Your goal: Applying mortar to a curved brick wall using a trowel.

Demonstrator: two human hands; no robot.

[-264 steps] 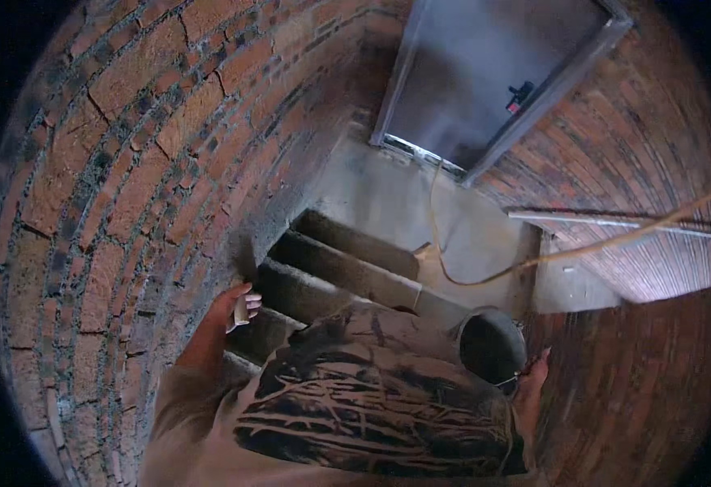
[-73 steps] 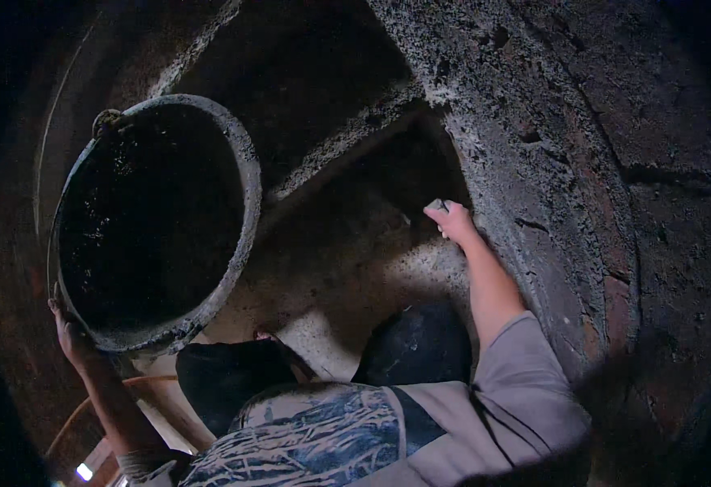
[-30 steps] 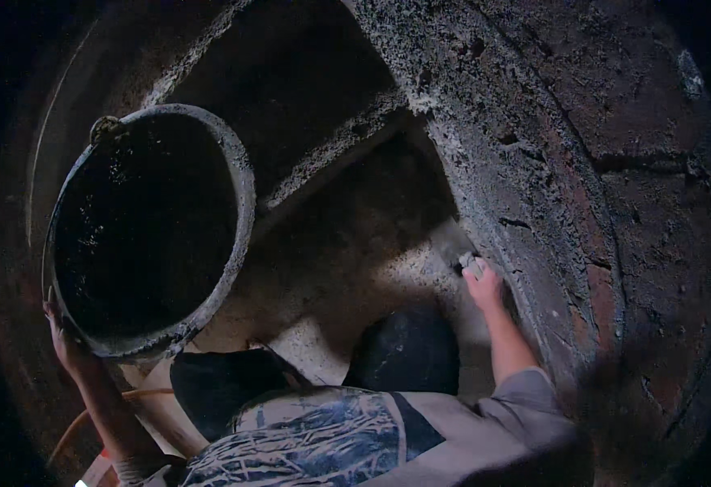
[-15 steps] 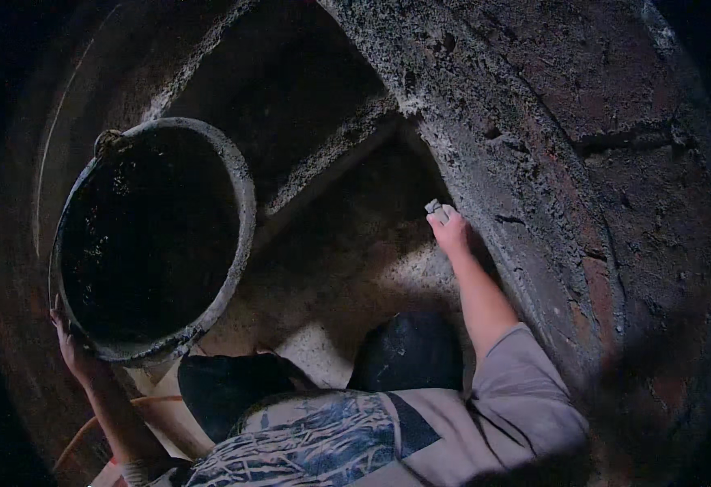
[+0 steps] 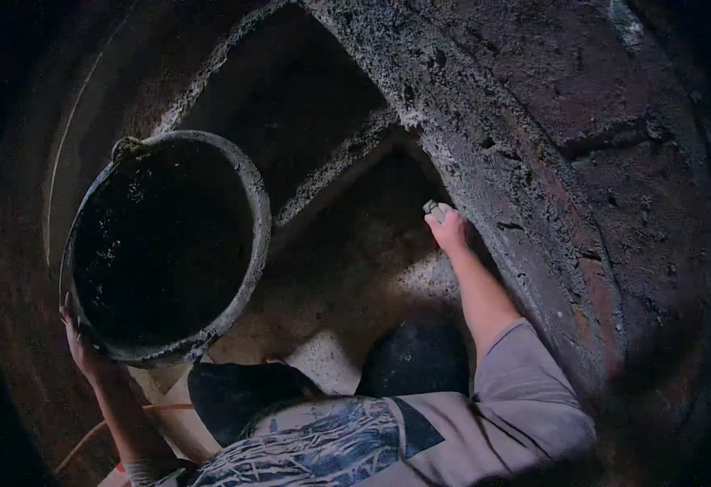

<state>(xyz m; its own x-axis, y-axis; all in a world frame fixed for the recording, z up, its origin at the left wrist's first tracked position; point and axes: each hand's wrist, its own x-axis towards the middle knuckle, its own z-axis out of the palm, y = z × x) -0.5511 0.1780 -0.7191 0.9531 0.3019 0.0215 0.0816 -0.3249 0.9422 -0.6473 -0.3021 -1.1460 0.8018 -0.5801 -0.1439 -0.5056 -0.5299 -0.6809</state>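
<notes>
A large round bucket (image 5: 260,203) with a grey, mortar-crusted rim stands at my left, its inside too dark to make out. My left hand (image 5: 84,345) grips its near left side, fingers up along the outer wall by the rim. On the right, beside the rough wall, my right hand (image 5: 450,229) is closed around a small grey object (image 5: 432,209). Only its blocky end sticks out of the fist, so its kind is unclear.
A rough masonry wall (image 5: 534,162) runs diagonally along the right. Pale crusted ledges (image 5: 335,166) meet it beyond the bucket, with deep shadow between them. My dark-clad knees (image 5: 416,357) are close below. An orange hose or cable (image 5: 88,438) curves at lower left.
The whole view has shifted slightly, and the bucket with my left hand now appears a little farther right and lower. My right hand stays near the wall, still closed around the grey object.
</notes>
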